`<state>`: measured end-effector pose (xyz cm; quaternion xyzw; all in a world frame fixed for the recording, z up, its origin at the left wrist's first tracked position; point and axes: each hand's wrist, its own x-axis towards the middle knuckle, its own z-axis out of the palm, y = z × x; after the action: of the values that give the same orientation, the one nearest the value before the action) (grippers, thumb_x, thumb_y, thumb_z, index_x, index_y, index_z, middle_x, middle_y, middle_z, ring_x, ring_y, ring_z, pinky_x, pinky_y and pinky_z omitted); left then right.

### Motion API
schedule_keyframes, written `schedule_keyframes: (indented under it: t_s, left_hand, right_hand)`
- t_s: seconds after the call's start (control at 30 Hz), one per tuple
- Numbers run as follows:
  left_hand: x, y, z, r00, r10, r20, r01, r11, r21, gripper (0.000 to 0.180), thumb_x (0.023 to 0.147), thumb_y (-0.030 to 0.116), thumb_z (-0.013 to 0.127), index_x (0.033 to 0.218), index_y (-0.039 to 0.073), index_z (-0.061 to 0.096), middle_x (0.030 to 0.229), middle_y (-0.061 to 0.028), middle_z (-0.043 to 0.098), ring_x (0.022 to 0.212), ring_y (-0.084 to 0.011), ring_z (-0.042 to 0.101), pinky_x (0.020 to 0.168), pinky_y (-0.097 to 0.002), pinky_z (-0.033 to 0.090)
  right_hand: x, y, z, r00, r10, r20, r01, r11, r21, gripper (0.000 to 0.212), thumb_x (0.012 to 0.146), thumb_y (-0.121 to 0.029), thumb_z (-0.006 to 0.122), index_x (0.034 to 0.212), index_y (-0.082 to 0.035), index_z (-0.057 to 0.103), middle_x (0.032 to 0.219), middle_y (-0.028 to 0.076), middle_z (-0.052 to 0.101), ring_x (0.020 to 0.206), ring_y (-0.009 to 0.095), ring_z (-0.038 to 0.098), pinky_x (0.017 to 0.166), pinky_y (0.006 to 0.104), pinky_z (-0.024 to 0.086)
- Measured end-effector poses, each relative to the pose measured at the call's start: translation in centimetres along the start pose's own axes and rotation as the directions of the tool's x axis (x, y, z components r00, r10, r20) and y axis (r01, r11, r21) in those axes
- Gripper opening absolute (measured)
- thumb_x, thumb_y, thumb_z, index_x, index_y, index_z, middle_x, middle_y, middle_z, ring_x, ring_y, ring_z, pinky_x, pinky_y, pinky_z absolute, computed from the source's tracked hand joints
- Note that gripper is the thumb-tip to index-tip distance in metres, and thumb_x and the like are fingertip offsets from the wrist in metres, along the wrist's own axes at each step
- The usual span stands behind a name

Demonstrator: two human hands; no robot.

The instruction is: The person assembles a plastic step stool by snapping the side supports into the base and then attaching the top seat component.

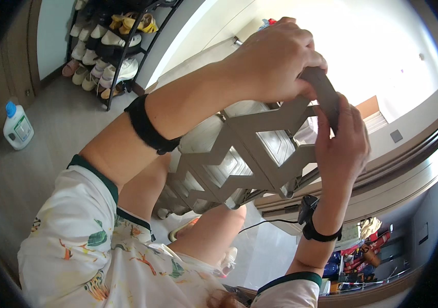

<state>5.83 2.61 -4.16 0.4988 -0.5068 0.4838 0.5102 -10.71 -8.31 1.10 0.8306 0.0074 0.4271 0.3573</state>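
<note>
Both hands are closed on a flat grey-brown bar point(323, 92) at the top of a folding rack point(244, 128) with zigzag sides. My left hand point(285, 61) reaches across from the left and pinches the bar's upper end between thumb and fingers. Lower down, my right hand point(344, 146) grips its other end, with the thumb on the near side and the fingers around the far side. Glossy, see-through panels show through the rack's diamond-shaped gaps. The rack slants down toward my legs, and its lower end is partly hidden behind my left arm and leg. Whether the bar is joined to the rack I cannot tell.
A black shoe rack point(126, 56) full of shoes stands at the back left. On the floor at the left is a white bottle point(18, 127) with a blue cap. A black cable point(270, 221) runs from my right wristband. At the lower right, shelves point(362, 246) hold mixed goods.
</note>
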Motion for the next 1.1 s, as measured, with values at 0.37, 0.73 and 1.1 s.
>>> schedule_keyframes:
  t_s: [0.37,0.73,1.1]
  left_hand:
    - [1.4,4.3,1.9,0.953,0.215,0.214,-0.247,0.959,0.137,0.044,0.073,0.019,0.074,0.112,0.005,0.063,0.103,-0.0074,0.064,0.100,-0.0224,0.062,0.090,-0.0309,0.053]
    - [1.4,5.6,3.0,0.944,0.277,0.181,-0.320,0.901,0.291,0.032,0.077,0.022,0.070,0.108,0.018,0.069,0.103,0.0024,0.069,0.091,-0.0144,0.063,0.075,-0.0253,0.053]
    - [0.7,5.1,3.2,0.936,0.312,0.159,-0.349,0.871,0.344,0.041,0.072,0.028,0.075,0.111,0.017,0.069,0.103,0.0021,0.069,0.093,-0.0160,0.063,0.077,-0.0294,0.053]
  right_hand:
    - [-6.2,4.7,-2.6,0.998,0.041,0.044,-0.048,0.986,0.160,0.071,0.071,-0.009,0.071,0.137,-0.005,0.046,0.110,0.017,0.063,0.099,0.031,0.062,0.081,0.0413,0.052]
    - [-6.7,5.7,-1.3,0.991,0.059,-0.118,-0.048,0.995,0.092,0.055,0.072,-0.025,0.076,0.123,-0.012,0.061,0.108,0.008,0.067,0.097,0.024,0.067,0.080,0.0360,0.056]
    - [-6.2,6.6,-1.0,0.981,-0.052,-0.188,0.071,0.993,0.099,0.050,0.068,-0.032,0.076,0.114,-0.013,0.069,0.089,0.003,0.071,0.079,0.017,0.069,0.068,0.0293,0.058]
